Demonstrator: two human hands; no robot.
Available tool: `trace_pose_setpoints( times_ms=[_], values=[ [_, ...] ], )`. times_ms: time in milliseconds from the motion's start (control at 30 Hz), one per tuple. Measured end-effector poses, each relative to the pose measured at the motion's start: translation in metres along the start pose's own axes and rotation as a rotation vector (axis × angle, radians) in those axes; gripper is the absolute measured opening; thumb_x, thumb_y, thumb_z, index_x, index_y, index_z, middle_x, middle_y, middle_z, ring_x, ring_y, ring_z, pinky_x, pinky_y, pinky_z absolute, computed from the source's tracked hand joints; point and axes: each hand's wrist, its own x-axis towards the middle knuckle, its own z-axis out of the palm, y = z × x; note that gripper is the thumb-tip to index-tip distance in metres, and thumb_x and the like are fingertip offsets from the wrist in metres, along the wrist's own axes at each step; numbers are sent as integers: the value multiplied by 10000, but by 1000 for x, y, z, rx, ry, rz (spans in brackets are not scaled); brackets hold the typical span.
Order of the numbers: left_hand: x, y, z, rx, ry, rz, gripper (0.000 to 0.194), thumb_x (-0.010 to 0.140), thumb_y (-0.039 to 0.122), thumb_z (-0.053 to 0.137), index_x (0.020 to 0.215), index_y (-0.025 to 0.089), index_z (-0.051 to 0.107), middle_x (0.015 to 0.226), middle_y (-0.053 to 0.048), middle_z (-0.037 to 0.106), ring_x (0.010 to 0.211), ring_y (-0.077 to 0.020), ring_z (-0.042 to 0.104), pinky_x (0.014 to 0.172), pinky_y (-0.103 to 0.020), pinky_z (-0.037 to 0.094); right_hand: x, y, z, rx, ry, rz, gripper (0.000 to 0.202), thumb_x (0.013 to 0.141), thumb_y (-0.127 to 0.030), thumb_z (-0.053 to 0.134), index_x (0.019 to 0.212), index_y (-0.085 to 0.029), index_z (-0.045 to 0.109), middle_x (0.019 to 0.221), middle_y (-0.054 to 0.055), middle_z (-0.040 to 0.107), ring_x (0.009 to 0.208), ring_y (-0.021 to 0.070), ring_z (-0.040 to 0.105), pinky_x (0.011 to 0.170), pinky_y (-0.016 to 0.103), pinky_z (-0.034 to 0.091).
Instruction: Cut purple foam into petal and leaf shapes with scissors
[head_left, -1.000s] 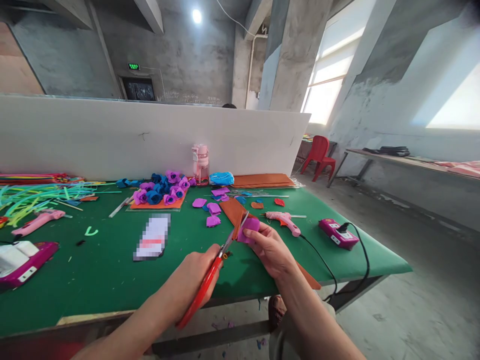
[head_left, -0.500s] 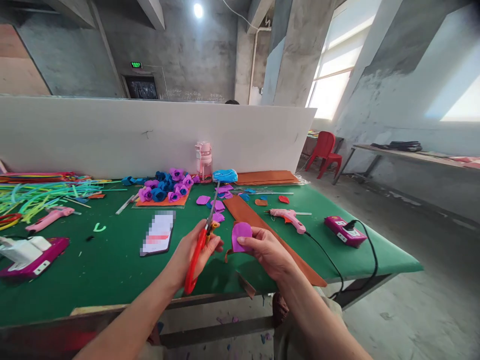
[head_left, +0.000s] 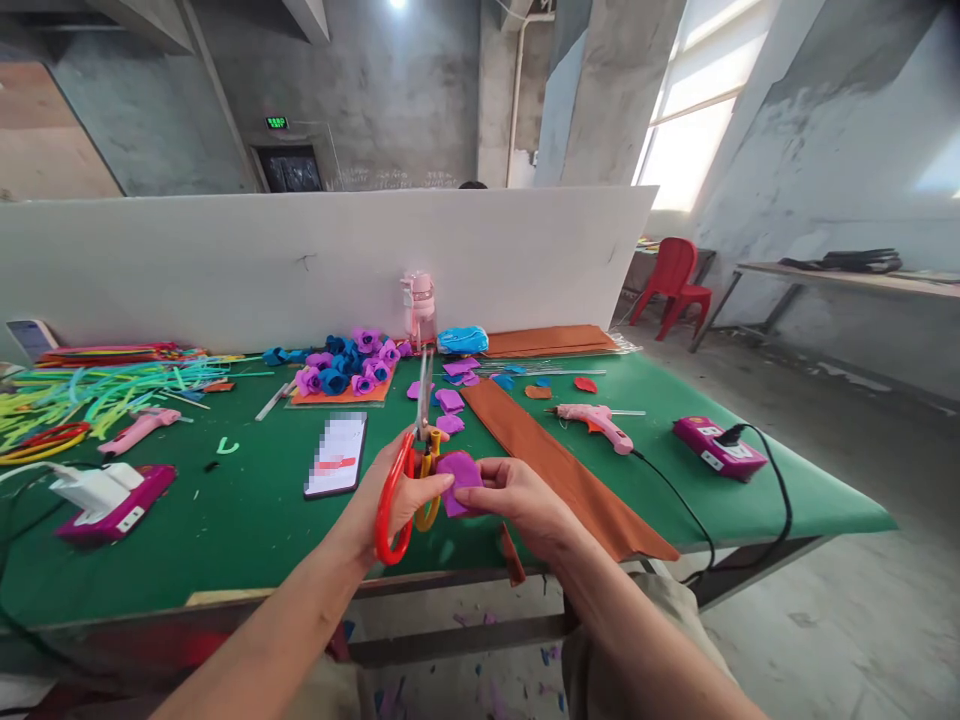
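My left hand [head_left: 379,500] grips red-handled scissors [head_left: 405,470], their shut blades pointing up and away over the green table [head_left: 225,520]. My right hand [head_left: 521,500] pinches a purple foam petal [head_left: 459,480] right beside the scissor handles; the fingertips of both hands touch the petal. A long brown foam strip [head_left: 562,465] lies on the table just right of my right hand.
Purple and blue foam roses [head_left: 349,365] on an orange sheet, loose purple petals [head_left: 450,400], a pink bottle [head_left: 422,305], a phone [head_left: 337,455], two pink glue guns [head_left: 600,422] [head_left: 139,430], purple power boxes [head_left: 716,447] [head_left: 112,500] with cables, coloured strips at left, a white divider board behind.
The scissors left the brown strip and swung upright. My right hand lifted the purple petal off the strip and brought it to my left hand. The view shifted slightly.
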Motion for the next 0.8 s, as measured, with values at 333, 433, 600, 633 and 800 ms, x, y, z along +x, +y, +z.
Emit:
trace_pose_setpoints(
  times_ms=[333, 433, 600, 633, 800],
  values=[
    [16, -9, -22, -284, 192, -40, 525, 546, 185, 800, 1024, 164, 586, 722, 25, 657, 613, -101, 616, 591, -204, 507, 1, 3, -23, -660, -128, -241, 373, 862, -465, 490, 963, -176, 704, 982, 100, 715, 992, 260, 633, 885, 397, 468],
    [16, -9, -26, -336, 212, -41, 510, 526, 163, 801, 994, 145, 600, 721, 15, 667, 627, -104, 627, 590, -193, 506, -5, 25, -7, -930, -241, -271, 419, 886, -417, 465, 1213, -191, 596, 1356, 122, 511, 1323, 299, 360, 1076, 471, 282],
    [12, -7, -35, -385, 232, -13, 504, 513, 129, 794, 979, 137, 600, 688, 22, 662, 606, -99, 619, 577, -193, 508, -35, 19, 2, -1118, -419, -193, 515, 867, -427, 500, 1313, -171, 507, 1431, 153, 407, 1361, 307, 285, 1110, 476, 198],
    [11, -6, -37, -389, 226, -10, 504, 517, 127, 791, 983, 140, 598, 682, 23, 662, 600, -100, 619, 576, -197, 509, -43, 10, 1, -1107, -495, -175, 500, 861, -431, 512, 1292, -179, 532, 1398, 148, 457, 1332, 298, 344, 1092, 444, 251],
    [3, 0, -40, -397, 171, 15, 500, 543, 156, 789, 1005, 154, 596, 687, 29, 663, 617, -114, 627, 601, -216, 512, -65, -29, -10, -937, -602, -95, 384, 828, -410, 564, 1168, -246, 635, 1042, 57, 702, 907, 203, 648, 753, 269, 479]
  ],
)
